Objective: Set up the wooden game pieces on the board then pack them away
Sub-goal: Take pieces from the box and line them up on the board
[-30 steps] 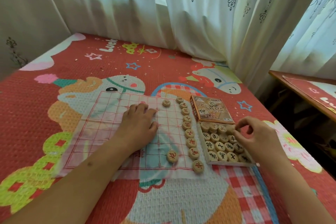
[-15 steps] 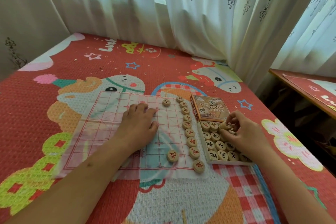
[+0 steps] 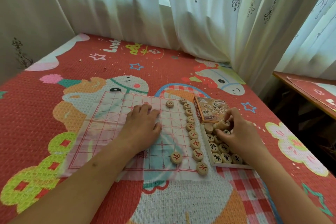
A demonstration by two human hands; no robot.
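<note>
A thin cloth board (image 3: 101,132) with a red grid lies on the mat. Along its right edge runs a column of round wooden pieces (image 3: 193,134) with red characters; two more pieces (image 3: 176,157) (image 3: 169,103) stand one file to the left. My left hand (image 3: 143,127) rests flat on the middle of the board. To the right, an open shallow box (image 3: 213,162) holds several more wooden pieces (image 3: 221,148). My right hand (image 3: 236,132) is over the box and pinches a wooden piece (image 3: 222,124) tilted above the others.
The box lid (image 3: 211,108) lies face up just behind the box. All of this sits on a red cartoon-print mat (image 3: 72,63). White curtains (image 3: 181,14) hang at the back; a wooden table edge (image 3: 305,92) is at the right.
My right hand moved left from the box's right edge onto the pieces at its far end and lifted one up on edge. My left hand stayed on the board.
</note>
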